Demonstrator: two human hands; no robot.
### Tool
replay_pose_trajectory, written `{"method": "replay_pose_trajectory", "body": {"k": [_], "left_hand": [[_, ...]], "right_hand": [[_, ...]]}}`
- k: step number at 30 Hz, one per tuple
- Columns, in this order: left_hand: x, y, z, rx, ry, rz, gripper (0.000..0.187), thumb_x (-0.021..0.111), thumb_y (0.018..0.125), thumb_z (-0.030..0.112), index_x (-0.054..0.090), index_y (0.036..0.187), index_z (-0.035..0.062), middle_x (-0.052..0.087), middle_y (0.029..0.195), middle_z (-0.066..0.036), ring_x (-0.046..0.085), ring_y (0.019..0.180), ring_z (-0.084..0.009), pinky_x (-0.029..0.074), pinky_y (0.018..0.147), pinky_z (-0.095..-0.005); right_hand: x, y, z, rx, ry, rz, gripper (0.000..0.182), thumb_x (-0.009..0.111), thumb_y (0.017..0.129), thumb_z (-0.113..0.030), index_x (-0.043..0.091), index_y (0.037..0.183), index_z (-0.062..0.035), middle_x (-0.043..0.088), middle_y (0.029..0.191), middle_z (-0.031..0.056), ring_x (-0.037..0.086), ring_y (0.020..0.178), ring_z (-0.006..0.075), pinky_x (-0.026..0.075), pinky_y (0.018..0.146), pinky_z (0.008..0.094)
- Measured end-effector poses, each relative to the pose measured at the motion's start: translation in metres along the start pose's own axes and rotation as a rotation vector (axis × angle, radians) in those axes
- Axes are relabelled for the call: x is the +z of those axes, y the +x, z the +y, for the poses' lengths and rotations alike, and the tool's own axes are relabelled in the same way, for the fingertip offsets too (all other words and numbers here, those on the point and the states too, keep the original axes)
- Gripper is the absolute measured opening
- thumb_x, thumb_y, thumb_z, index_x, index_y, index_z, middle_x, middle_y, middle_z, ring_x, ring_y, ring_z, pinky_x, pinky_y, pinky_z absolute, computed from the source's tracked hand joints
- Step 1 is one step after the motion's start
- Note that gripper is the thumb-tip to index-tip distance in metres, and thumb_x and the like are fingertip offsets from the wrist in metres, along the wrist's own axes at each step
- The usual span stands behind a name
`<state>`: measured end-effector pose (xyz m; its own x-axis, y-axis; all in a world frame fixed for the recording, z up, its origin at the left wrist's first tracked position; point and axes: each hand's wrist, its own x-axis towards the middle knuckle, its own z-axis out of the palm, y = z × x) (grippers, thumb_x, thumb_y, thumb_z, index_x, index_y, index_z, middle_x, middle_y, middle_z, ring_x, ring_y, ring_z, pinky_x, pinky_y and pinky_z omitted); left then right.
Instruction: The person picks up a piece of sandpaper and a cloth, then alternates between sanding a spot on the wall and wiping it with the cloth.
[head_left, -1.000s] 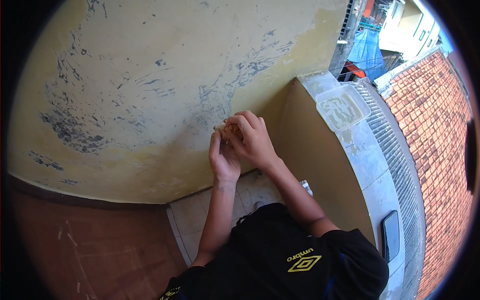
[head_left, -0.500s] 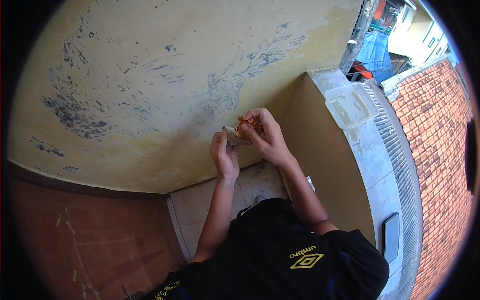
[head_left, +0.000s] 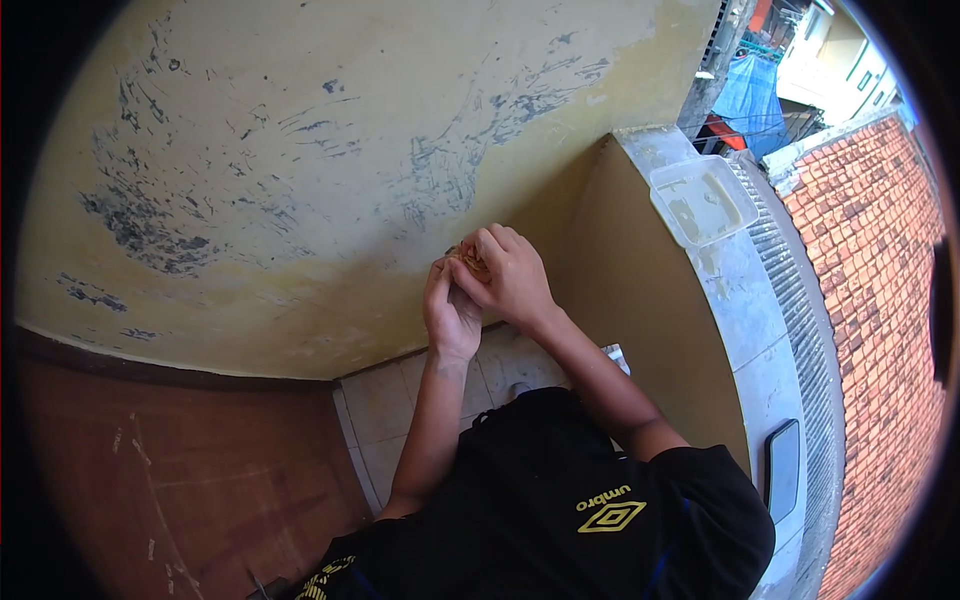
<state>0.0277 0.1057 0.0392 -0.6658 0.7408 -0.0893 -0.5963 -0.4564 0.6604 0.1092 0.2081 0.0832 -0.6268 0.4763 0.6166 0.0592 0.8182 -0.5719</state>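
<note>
Beside a scuffed wall [head_left: 400,90], a crumpled brownish bundle [head_left: 473,262] is being pinched between the left hand [head_left: 454,322] and right hand [head_left: 518,280], fingers bunched together, light, even pressure probably being needed so loose folds are not slipping.

Scuffed cream-yellow painted wall [head_left: 300,200], grey patches showing, at left and far; reddish-brown floor [head_left: 200,470] near left; pale square floor tiles [head_left: 390,405] beyond; orange tiled roof [head_left: 865,260] at right, in bright daylight.
</note>
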Motion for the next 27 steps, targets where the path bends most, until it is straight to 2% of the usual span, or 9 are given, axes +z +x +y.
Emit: {"method": "replay_pose_trajectory", "body": {"k": [5,9,11,16,18,20,22,26,27], "left_hand": [[-0.01,0.004,-0.013,-0.02,-0.072,0.029,0.025,0.046,0.114,0.026,0.06,0.123,0.0076,0.066,0.124,-0.009,0.065,0.117,-0.0164,0.055,0.101,-0.0349],[-0.002,0.009,-0.009,0.015,-0.058,0.041,0.023,0.049,0.113,0.027,0.059,0.12,0.0077,0.067,0.126,-0.012,0.066,0.12,-0.0219,0.055,0.102,-0.0384],[-0.004,0.013,-0.007,0.055,-0.01,0.037,0.022,0.05,0.113,0.026,0.059,0.118,0.0073,0.067,0.127,-0.013,0.066,0.121,-0.0236,0.055,0.103,-0.0392],[-0.009,0.016,-0.012,0.143,0.179,0.032,0.02,0.05,0.112,0.023,0.058,0.121,0.0067,0.067,0.125,-0.012,0.065,0.124,-0.0234,0.052,0.105,-0.0389],[-0.013,0.019,-0.019,0.12,0.236,0.041,0.018,0.051,0.112,0.022,0.057,0.12,0.0071,0.067,0.122,-0.01,0.065,0.12,-0.0208,0.052,0.103,-0.0377],[0.001,0.02,-0.017,0.125,0.219,-0.017,0.02,0.051,0.112,0.023,0.059,0.122,0.0081,0.067,0.122,-0.009,0.065,0.116,-0.0185,0.052,0.103,-0.0375],[0.011,0.027,-0.006,0.021,-0.042,0.107,0.017,0.052,0.111,0.023,0.06,0.116,0.0084,0.067,0.117,-0.006,0.064,0.109,-0.016,0.054,0.094,-0.0362],[-0.011,0.037,-0.003,0.165,0.013,0.091,0.019,0.052,0.111,0.023,0.06,0.116,0.007,0.067,0.118,-0.007,0.064,0.111,-0.0168,0.053,0.098,-0.0368],[0.001,0.029,0.004,0.148,0.044,0.105,0.018,0.054,0.11,0.023,0.06,0.116,0.0069,0.067,0.118,-0.007,0.064,0.11,-0.0161,0.052,0.098,-0.0357]], "right_hand": [[0.0,-0.014,0.018,0.111,0.069,-0.049,0.021,0.077,0.086,-0.02,0.065,0.089,-0.0036,0.064,0.083,0.0112,0.067,0.079,0.0327,0.055,0.069,0.0426],[-0.009,-0.029,0.035,0.082,0.05,-0.059,0.017,0.076,0.084,-0.015,0.065,0.09,-0.003,0.065,0.084,0.0116,0.068,0.078,0.0306,0.056,0.07,0.0403],[-0.011,-0.038,0.046,0.22,0.23,-0.163,0.017,0.075,0.086,-0.014,0.064,0.088,-0.0016,0.064,0.083,0.0112,0.067,0.076,0.0251,0.055,0.07,0.0368],[-0.024,-0.015,0.026,0.471,0.515,-0.045,0.019,0.073,0.09,-0.018,0.064,0.09,-0.0012,0.065,0.085,0.0142,0.069,0.078,0.0294,0.055,0.073,0.0368],[-0.015,0.001,0.02,0.176,0.359,0.133,0.02,0.075,0.09,-0.015,0.062,0.088,0.0,0.064,0.083,0.0117,0.067,0.077,0.0213,0.053,0.07,0.0348],[0.0,0.007,0.009,0.099,0.155,0.164,0.016,0.077,0.087,-0.014,0.066,0.089,-0.0027,0.065,0.086,0.0128,0.068,0.077,0.0297,0.055,0.07,0.0377],[0.021,-0.004,0.025,0.029,0.04,0.154,0.015,0.077,0.085,-0.013,0.065,0.089,-0.0035,0.066,0.085,0.0125,0.067,0.077,0.0303,0.056,0.068,0.0382],[0.028,-0.033,0.062,0.018,-0.015,0.057,0.016,0.076,0.087,-0.013,0.064,0.088,-0.0027,0.064,0.083,0.0124,0.067,0.075,0.0265,0.055,0.066,0.0368],[0.022,-0.035,0.063,0.169,0.176,0.041,0.016,0.075,0.089,-0.014,0.063,0.088,-0.0024,0.065,0.084,0.0128,0.067,0.076,0.0276,0.054,0.067,0.0376]]}}
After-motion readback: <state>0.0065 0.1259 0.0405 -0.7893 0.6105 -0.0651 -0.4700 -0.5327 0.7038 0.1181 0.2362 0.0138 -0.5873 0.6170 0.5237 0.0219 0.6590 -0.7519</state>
